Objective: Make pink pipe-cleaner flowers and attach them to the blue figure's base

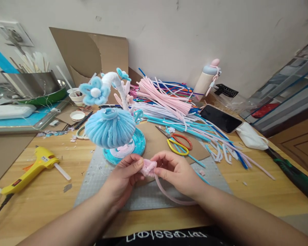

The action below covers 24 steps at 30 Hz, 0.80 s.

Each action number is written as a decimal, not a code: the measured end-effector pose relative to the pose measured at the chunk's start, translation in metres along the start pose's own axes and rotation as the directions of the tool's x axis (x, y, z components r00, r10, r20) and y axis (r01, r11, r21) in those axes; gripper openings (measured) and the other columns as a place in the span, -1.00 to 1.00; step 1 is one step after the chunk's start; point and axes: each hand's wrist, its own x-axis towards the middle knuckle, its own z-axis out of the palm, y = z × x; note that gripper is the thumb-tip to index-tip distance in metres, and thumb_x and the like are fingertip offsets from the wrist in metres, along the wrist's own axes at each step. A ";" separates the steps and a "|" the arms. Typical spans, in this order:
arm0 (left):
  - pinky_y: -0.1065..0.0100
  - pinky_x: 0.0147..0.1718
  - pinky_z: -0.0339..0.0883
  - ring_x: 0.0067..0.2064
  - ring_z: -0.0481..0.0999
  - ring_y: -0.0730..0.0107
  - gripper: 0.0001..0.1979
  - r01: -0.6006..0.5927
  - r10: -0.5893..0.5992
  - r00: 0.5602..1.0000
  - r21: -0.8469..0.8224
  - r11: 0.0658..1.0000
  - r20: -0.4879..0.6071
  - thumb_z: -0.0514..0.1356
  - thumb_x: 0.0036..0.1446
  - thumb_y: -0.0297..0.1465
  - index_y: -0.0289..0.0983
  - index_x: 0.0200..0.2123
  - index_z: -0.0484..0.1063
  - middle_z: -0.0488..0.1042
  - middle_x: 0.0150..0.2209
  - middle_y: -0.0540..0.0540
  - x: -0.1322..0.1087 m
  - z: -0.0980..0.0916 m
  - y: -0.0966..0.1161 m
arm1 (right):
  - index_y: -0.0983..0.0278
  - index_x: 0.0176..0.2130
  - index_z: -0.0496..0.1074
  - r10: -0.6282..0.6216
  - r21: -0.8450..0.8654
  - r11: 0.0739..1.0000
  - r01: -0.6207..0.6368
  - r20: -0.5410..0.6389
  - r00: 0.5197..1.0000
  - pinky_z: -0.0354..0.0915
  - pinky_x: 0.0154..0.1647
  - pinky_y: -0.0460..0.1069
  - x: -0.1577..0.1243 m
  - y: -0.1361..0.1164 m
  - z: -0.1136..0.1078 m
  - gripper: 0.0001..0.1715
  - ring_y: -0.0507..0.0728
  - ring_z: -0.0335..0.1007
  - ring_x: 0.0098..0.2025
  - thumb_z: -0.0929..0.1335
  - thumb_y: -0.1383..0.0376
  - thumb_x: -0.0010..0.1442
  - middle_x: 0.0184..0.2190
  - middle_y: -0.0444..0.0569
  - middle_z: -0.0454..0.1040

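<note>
Both my hands meet over a grey cutting mat [97,184] on a wooden table. My left hand [124,176] and my right hand [175,171] pinch a pink pipe cleaner [148,168] between them; its coiled fuzzy end sits at the fingertips. The loose tail curves down under my right hand. Just behind the hands stands a blue pipe-cleaner craft [110,128] shaped like a puffy lamp shade on a round blue base, with a blue flower [94,92] on a bent white stem.
A yellow glue gun [32,169] lies at the left. Scissors [178,140] with red and yellow handles rest on cardboard. A heap of pink, blue and white pipe cleaners [169,102] fills the back. A phone [220,118], a face mask [251,136] and a bottle [206,80] sit at the right.
</note>
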 end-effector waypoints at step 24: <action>0.59 -0.69 -0.11 -0.69 0.02 0.74 -0.75 -0.049 0.050 0.999 -0.086 0.995 0.008 0.40 -0.15 -0.39 -0.33 -0.49 0.38 0.16 -0.71 0.17 -0.002 0.004 0.005 | 0.24 -0.09 0.27 0.199 -0.052 0.979 -0.197 0.050 0.979 0.31 -0.39 -0.06 -0.006 -0.025 -0.001 -0.62 -0.03 0.36 -0.49 0.37 0.36 0.08 -0.45 -0.20 0.42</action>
